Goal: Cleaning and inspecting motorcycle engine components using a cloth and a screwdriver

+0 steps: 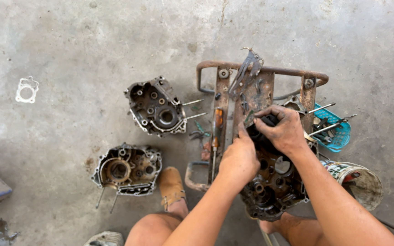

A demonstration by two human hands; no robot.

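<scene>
Both hands work on the engine case (274,182): left hand (239,159) fingers pressed together against it, right hand (282,129) pinching a black part (268,120) at its top.

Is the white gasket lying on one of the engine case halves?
No: the white gasket lies alone on the bare concrete floor, far left and well apart from both loose case halves.
</scene>
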